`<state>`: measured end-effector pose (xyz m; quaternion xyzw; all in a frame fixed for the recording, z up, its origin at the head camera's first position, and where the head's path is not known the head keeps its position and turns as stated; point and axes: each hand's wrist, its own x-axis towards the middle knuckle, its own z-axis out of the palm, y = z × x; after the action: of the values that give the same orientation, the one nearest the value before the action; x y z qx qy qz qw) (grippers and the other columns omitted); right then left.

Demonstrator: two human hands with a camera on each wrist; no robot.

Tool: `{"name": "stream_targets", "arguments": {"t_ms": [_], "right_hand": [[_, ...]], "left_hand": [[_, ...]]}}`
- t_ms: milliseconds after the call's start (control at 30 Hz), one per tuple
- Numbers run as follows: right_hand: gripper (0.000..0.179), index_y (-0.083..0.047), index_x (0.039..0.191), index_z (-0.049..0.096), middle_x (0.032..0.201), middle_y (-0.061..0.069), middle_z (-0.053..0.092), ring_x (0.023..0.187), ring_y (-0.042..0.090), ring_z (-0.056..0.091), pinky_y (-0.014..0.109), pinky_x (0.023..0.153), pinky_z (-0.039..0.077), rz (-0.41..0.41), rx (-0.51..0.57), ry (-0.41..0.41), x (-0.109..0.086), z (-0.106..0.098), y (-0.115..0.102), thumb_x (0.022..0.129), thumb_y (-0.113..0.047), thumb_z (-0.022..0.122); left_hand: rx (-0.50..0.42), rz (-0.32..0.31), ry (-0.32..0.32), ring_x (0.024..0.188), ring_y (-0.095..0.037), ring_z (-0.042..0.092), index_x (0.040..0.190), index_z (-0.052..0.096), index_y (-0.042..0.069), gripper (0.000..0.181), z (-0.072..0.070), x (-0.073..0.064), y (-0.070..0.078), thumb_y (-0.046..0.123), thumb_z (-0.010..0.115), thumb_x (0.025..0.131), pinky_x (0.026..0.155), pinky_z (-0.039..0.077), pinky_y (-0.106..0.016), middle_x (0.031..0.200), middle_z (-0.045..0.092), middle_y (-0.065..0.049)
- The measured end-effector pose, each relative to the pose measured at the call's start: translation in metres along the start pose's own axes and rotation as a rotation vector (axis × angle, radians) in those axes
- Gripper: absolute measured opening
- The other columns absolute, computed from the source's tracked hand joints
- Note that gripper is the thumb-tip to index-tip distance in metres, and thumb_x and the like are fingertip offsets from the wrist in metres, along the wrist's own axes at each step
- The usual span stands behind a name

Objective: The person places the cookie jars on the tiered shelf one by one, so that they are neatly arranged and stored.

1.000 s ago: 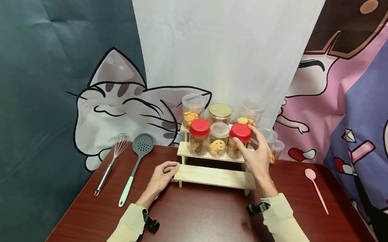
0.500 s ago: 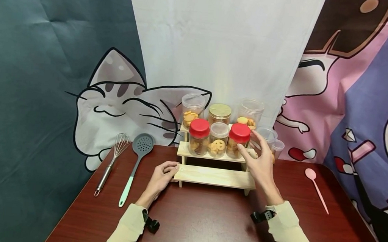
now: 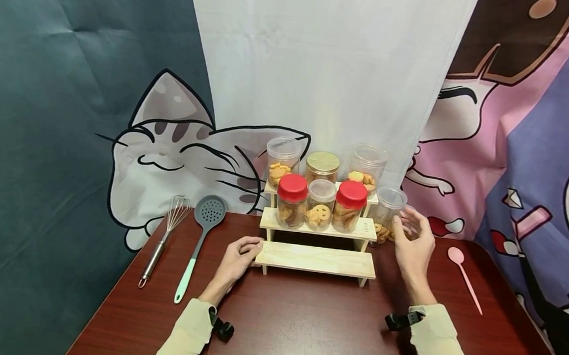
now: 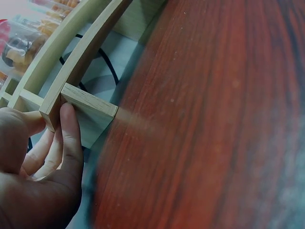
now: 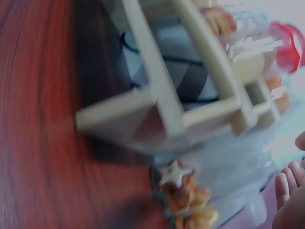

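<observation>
A three-step wooden rack stands on the table, its lowest step bare. My left hand grips the left end of that step; in the left wrist view the thumb lies over the board and the fingers are at its underside. My right hand is off the rack's right side with thumb and fingers spread, holding nothing visible. Close by it a clear-lidded jar of cookies stands on the table; a smaller jar there is mostly hidden by the hand. In the right wrist view, star-shaped biscuits show through a jar.
On the middle step are two red-lidded jars, left and right, with a clear-lidded one between. The top step bears a gold-lidded jar between clear jars. A whisk, slotted turner and pink spoon lie around.
My right hand has let go of the right red-lidded jar, which stays on the middle step, and has moved right to the jars beside the rack. My left hand keeps its place.
</observation>
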<state>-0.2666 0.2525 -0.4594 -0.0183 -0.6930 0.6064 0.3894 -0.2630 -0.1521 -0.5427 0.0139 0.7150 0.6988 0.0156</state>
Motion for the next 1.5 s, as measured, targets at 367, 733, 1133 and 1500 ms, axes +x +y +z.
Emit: {"name": "stream_targets", "arguments": {"t_ms": [367,733,1133,1500], "right_hand": [[0.058,-0.009,0.153,0.058,0.146,0.014,0.065,0.128,0.026,0.064,0.027,0.11,0.053,0.189,-0.225,-0.039,0.036,-0.028,0.064,0.1,-0.026,0.077],[0.073,-0.009,0.167,0.041,0.161,0.023,0.055,0.143,0.041,0.057,0.048,0.122,0.048,0.253,-0.369,-0.277,0.05,-0.038,0.08,0.106,-0.037,0.07],[0.069,-0.013,0.16,0.053,0.151,0.018,0.065,0.131,0.028,0.066,0.008,0.098,0.049,0.233,-0.409,-0.226,0.046,-0.046,0.078,0.102,-0.043,0.075],[0.055,-0.009,0.15,0.063,0.13,0.015,0.071,0.102,-0.008,0.06,0.004,0.09,0.048,0.084,-0.353,-0.194,0.025,-0.063,0.056,0.1,-0.023,0.08]], "left_hand": [[-0.016,0.001,0.004,0.087,-0.01,0.072,0.137,0.069,-0.003,0.037,0.0,-0.001,0.0,0.018,0.072,0.107,0.073,0.063,-0.022,0.114,0.078,-0.019],[-0.021,-0.006,0.002,0.086,-0.009,0.072,0.136,0.07,-0.002,0.036,0.0,0.0,0.0,0.019,0.072,0.107,0.074,0.062,-0.022,0.112,0.079,-0.016],[-0.002,-0.003,-0.005,0.087,-0.01,0.073,0.136,0.071,0.001,0.036,-0.001,0.002,-0.002,0.022,0.073,0.106,0.073,0.062,-0.022,0.115,0.079,-0.018],[0.008,-0.007,0.004,0.087,-0.01,0.073,0.135,0.072,0.003,0.035,-0.001,0.001,-0.001,0.023,0.073,0.106,0.073,0.062,-0.023,0.114,0.079,-0.015]]}}
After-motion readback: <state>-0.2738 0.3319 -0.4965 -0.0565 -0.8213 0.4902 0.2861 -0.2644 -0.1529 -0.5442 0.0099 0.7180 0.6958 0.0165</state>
